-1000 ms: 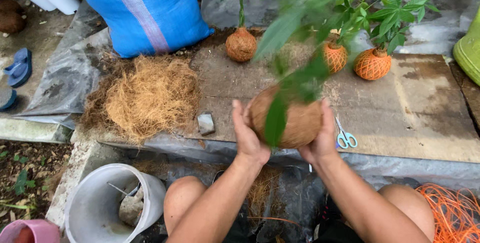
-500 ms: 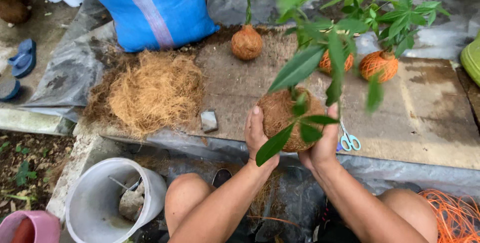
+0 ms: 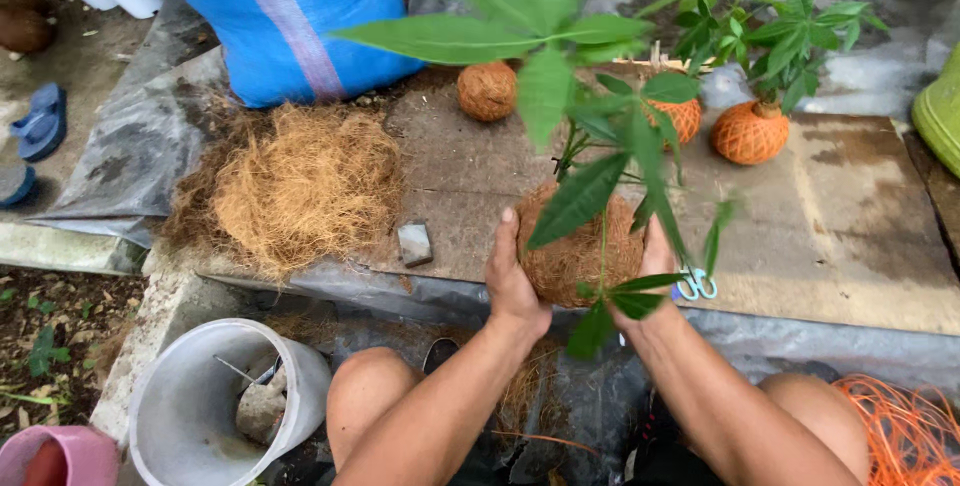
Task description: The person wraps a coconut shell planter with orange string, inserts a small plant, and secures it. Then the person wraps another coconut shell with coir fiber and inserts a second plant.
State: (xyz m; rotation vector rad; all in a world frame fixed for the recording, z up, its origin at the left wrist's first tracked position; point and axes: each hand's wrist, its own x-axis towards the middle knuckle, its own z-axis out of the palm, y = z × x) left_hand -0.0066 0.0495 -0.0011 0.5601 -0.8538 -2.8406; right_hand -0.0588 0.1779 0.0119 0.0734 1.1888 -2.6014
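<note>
Outdoors, over the board's (image 3: 850,236) near edge, my left hand (image 3: 512,281) and right hand (image 3: 650,271) cup the fibre-wrapped plant ball (image 3: 580,251), fingers pressing its sides to keep the stem upright.

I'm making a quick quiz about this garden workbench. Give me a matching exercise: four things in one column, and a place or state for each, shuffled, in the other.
Things:
1. fibre-wrapped plant ball
2. loose coconut fibre pile
3. white bucket
4. scissors

Places or states:
A. on the board, just right of the right hand
B. held between the left hand and the right hand
C. heaped on the board's left end
D. down at lower left, beside the person's knee

Pairs: 1-B, 2-C, 3-D, 4-A
</note>
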